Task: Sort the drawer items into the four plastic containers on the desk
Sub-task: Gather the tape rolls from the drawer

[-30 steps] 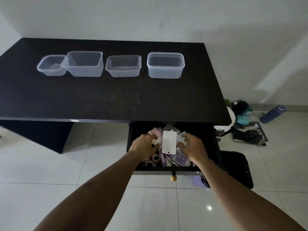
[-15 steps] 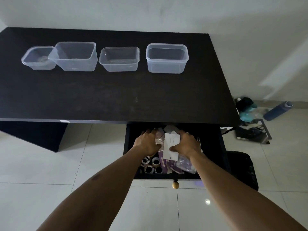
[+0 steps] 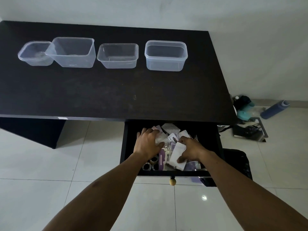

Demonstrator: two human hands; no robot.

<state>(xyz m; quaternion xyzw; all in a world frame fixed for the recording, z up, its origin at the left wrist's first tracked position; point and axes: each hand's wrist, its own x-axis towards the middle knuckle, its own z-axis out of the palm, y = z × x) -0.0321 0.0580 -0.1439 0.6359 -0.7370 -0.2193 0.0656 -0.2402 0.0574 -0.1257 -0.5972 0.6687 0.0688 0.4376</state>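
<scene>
Four clear plastic containers stand in a row at the back of the black desk (image 3: 116,90): a small one (image 3: 35,55), a tall one (image 3: 74,52) leaning on it, a shallow one (image 3: 118,55) and a lidded-rim box (image 3: 165,55). Nothing lies in any of them. Below the desk's right end the drawer (image 3: 211,142) is pulled out, full of packets, a purple card (image 3: 161,158) and tape rolls (image 3: 150,165). My left hand (image 3: 147,142) grips a clear plastic packet (image 3: 160,139) in the drawer. My right hand (image 3: 191,150) pinches a white card packet (image 3: 176,154), thumb underneath.
The drawer has a round wooden knob (image 3: 172,181) at its front. On the tiled floor to the right lie a blue bottle (image 3: 275,109), teal and dark items (image 3: 244,110), a black frame (image 3: 250,133) and a black bag (image 3: 236,164) beside the drawer.
The white card packet has tilted and moved down to the right with my right hand. My left hand has shifted onto the clear packet. The view has dipped slightly.
</scene>
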